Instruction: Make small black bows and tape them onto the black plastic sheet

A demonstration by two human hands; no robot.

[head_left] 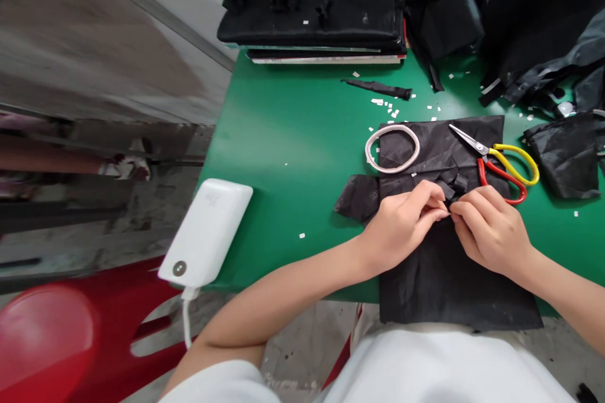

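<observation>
A length of black fabric [454, 289] hangs over the near edge of the green table, toward my lap. At its middle, my left hand [399, 223] and my right hand [496, 227] meet with closed fingertips, pinching a small black fabric strip [456, 184] gathered there. The exact pinched ends are hidden by the fingers. Scissors [482, 151] with one yellow and one red handle lie just beyond my right hand, blades partly spread. A pale ring-shaped band [392, 170] rests on the fabric's far left part. A black flap [358, 195] sticks out left of my left hand.
A white power bank [208, 227] with a cable sits at the table's [278, 132] left edge, above a red plastic chair [51, 334]. Folded black fabric [312, 12] lies on books at the back. More black fabric [562, 157] and several white scraps [394, 113] are scattered rightward.
</observation>
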